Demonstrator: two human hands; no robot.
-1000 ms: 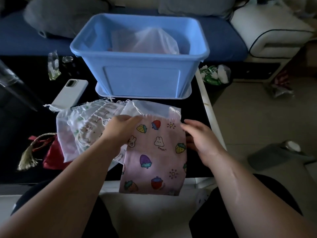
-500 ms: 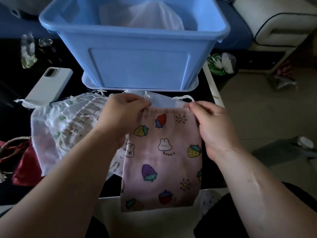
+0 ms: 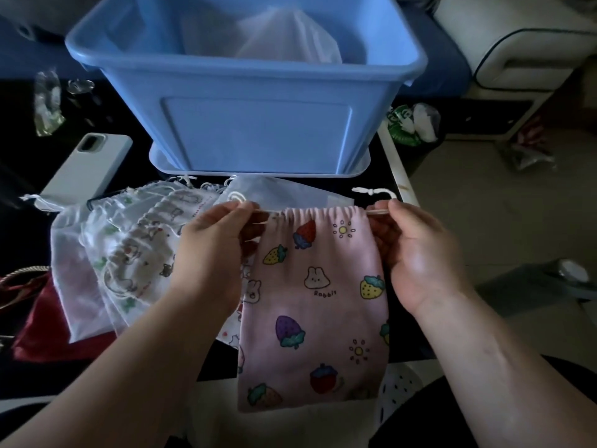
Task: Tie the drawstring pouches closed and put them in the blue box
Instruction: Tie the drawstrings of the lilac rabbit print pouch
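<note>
Holding the pink pouch [image 3: 315,302] up by its white drawstring [image 3: 376,212], I have my left hand [image 3: 213,244] pinching the cord at the pouch's top left corner. My right hand [image 3: 420,253] pinches the cord at the top right corner, so both hands are grasping the string. Between them the mouth of the pouch is bunched into tight pleats. The knotted end of the cord pokes up just above my right fingers [image 3: 399,208]. The pouch hangs flat, printed with strawberries, suns and a rabbit, and its lower half drops past the near edge of the tabletop [image 3: 16,176].

Just beyond my hands, the blue box [image 3: 258,137] stands toward the far edge, close to the right edge. A pale see-through pouch [image 3: 290,40] lies inside it.

A pile of white printed pouches [image 3: 135,253] lies fanned out on the tabletop to the left of the pink one, partly under my left wrist. A white phone [image 3: 87,169] lies face down beyond that pile, toward the left edge. A red pouch [image 3: 35,318] sits by the near left corner, touching the pile.
</note>
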